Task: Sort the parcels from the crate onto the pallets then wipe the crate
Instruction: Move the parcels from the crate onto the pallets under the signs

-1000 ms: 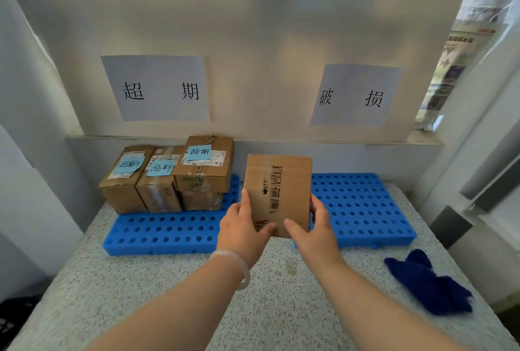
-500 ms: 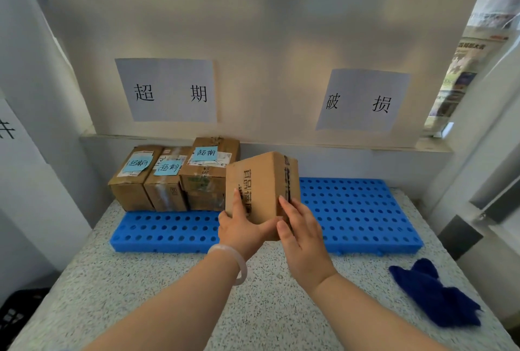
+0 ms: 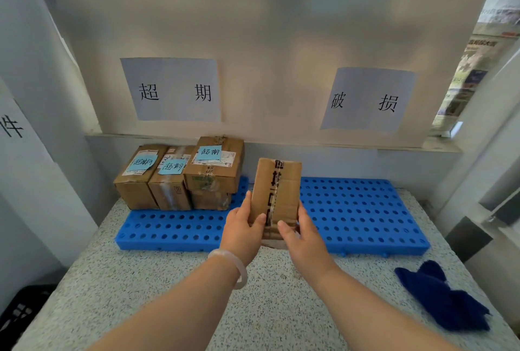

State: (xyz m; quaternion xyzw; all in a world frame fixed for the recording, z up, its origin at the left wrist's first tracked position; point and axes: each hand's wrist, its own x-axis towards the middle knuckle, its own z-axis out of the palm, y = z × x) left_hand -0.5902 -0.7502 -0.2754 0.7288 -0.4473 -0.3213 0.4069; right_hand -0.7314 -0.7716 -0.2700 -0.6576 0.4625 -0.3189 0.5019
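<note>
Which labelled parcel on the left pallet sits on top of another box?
The rightmost parcel; the other two stand directly on the blue pallet.

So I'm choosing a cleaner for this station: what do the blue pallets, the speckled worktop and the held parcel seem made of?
Pallets: probably moulded plastic, uniform smooth blue with regular round holes. Worktop: speckled grey-white, stone or terrazzo-like, possibly laminate. Parcel: matte brown cardboard with printed tape along its seam.
</note>
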